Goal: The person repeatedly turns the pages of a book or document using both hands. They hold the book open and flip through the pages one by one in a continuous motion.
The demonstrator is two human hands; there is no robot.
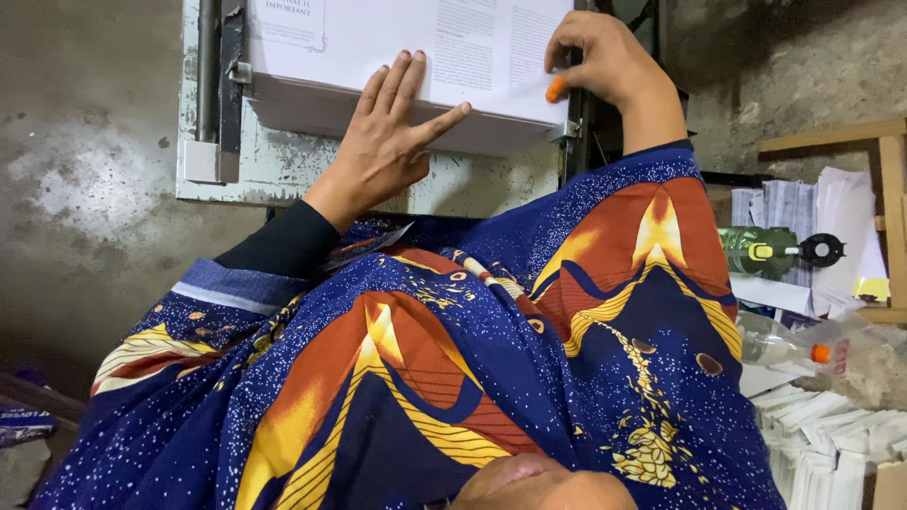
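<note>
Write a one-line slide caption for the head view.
Left hand flat on a stack of printed sheets; right hand pinches a small orange object at its edge.

I see a matt paper stack on a chipped, painted metal counter; the concrete floor looks rough.

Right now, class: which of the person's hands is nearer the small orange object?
Right. The right hand pinches the small orange object at the paper stack; the left hand lies flat on the stack, farther left.
</note>
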